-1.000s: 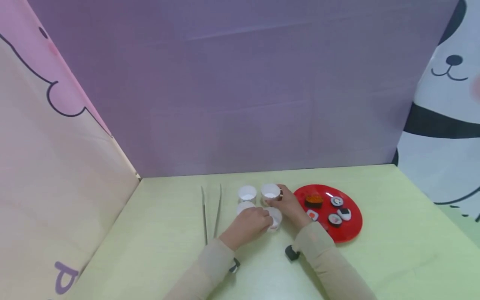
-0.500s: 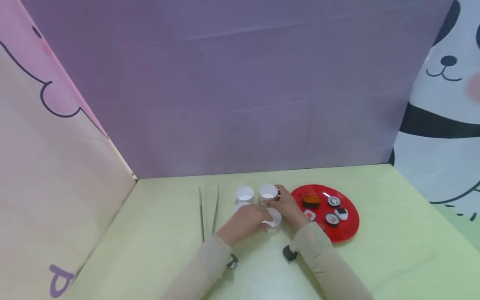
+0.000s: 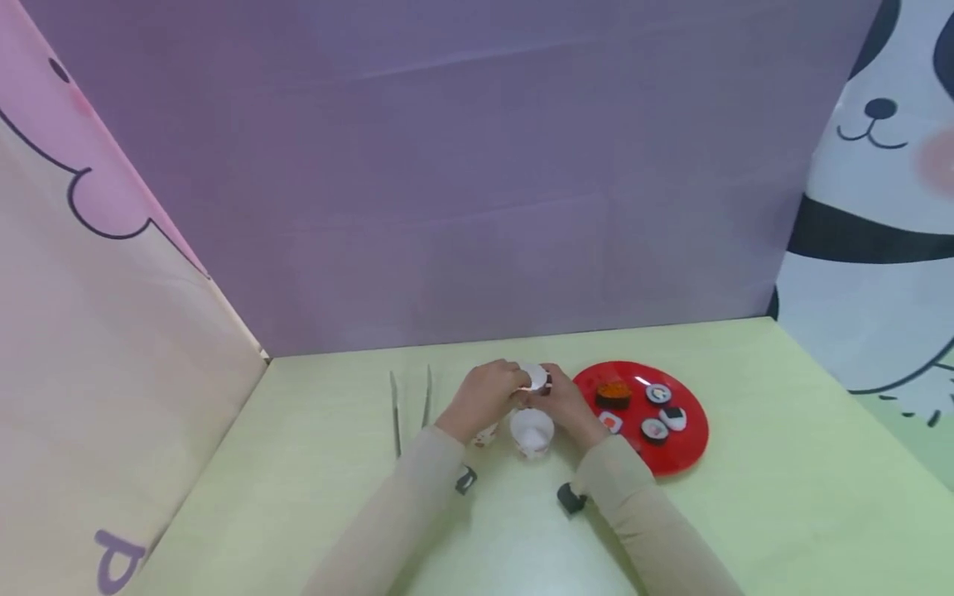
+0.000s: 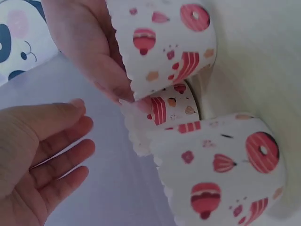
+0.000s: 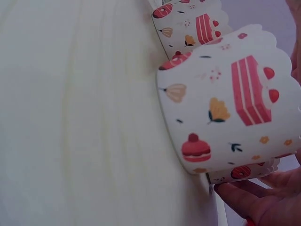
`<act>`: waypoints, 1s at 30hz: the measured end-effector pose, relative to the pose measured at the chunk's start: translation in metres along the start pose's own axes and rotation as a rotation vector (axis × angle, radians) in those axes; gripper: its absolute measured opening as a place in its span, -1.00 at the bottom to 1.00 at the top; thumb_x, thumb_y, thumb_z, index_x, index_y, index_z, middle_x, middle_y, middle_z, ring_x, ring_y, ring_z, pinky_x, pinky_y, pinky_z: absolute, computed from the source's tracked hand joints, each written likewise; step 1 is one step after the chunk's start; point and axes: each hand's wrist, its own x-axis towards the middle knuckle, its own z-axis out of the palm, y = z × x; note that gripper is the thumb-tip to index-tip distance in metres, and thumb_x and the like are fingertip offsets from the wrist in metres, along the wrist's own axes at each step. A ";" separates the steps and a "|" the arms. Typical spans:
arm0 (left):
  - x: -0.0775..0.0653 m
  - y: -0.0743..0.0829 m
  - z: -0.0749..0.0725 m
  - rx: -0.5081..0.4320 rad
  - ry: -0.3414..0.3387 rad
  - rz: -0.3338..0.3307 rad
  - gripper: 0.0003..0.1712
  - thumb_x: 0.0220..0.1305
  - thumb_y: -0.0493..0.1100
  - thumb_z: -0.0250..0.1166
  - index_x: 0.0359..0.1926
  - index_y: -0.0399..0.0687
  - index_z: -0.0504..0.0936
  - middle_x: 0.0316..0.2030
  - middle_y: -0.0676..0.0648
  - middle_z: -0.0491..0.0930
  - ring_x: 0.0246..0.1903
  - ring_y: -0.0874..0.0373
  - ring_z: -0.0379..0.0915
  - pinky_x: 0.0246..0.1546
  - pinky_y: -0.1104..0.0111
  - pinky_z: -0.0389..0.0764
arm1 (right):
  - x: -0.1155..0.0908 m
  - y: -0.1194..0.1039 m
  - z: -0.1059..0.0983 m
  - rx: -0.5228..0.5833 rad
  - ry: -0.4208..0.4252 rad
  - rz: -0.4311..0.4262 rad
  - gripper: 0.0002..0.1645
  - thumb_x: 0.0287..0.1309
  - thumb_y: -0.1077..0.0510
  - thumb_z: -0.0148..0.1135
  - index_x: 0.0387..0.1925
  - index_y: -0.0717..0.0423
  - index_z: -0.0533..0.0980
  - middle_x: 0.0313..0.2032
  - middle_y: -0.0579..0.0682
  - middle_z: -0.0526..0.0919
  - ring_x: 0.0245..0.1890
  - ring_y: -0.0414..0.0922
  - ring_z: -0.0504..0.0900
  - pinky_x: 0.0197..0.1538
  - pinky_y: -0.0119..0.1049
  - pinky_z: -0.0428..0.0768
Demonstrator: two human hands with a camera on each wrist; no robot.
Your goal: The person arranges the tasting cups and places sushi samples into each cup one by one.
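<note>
White paper baking cups with cake prints and scalloped rims stand grouped on the table. My right hand (image 3: 564, 406) grips the back right cup (image 3: 533, 377) from its right side; in the left wrist view its thumb lies on that cup's wall (image 4: 162, 113). Close to the same cup is my left hand (image 3: 484, 397), fingers loosely bent; in the left wrist view these fingers (image 4: 66, 141) hold nothing, apart from the cups. The front right cup (image 3: 532, 432) stands nearer me. A front left cup (image 3: 486, 436) is mostly covered by my left hand, which hides the back left one.
On the right lies a red plate (image 3: 695, 445) bearing several toy sushi pieces (image 3: 614, 395). Two slim metal arms, like tongs (image 3: 395, 414), lie to the left, their near ends behind my left sleeve. A purple wall (image 3: 477, 207) closes off the table's back.
My left hand has left the front right cup and moved up and away to the back right cup. The right hand stays at that back cup. The head view has shifted slightly.
</note>
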 end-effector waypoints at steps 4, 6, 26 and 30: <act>0.006 -0.003 0.002 0.000 -0.037 -0.025 -0.86 0.11 -0.18 0.38 -0.26 0.00 0.71 -0.35 0.07 0.65 -0.34 0.20 0.53 -0.33 0.45 0.53 | 0.000 -0.001 0.000 -0.019 0.007 0.005 -0.32 0.16 0.15 0.23 0.27 0.16 0.21 0.13 0.16 0.42 0.01 0.07 0.40 0.08 -0.09 0.43; 0.009 -0.004 0.005 0.000 -0.057 -0.031 -0.86 0.11 -0.18 0.38 -0.26 0.01 0.71 -0.34 0.07 0.65 -0.34 0.20 0.54 -0.33 0.44 0.53 | 0.000 -0.002 -0.001 -0.028 0.013 0.009 -0.30 0.15 0.14 0.24 0.28 0.16 0.21 0.14 0.17 0.41 0.01 0.07 0.40 0.08 -0.08 0.43; 0.017 -0.006 0.017 0.071 -0.064 -0.039 -0.94 0.09 -0.22 0.35 -0.39 0.05 0.72 -0.44 0.10 0.66 -0.45 0.21 0.54 -0.42 0.44 0.52 | 0.002 -0.003 -0.004 -0.042 0.003 0.017 -0.25 0.14 0.10 0.27 0.30 0.19 0.18 0.21 0.26 0.33 0.14 0.17 0.39 0.14 -0.01 0.43; 0.012 -0.008 0.019 0.083 -0.091 -0.054 -0.93 0.10 -0.23 0.35 -0.40 0.05 0.72 -0.45 0.10 0.66 -0.46 0.22 0.52 -0.45 0.45 0.50 | -0.001 -0.003 0.000 -0.035 -0.021 0.023 -0.24 0.14 0.09 0.27 0.30 0.17 0.17 0.21 0.26 0.32 0.15 0.18 0.38 0.15 0.01 0.43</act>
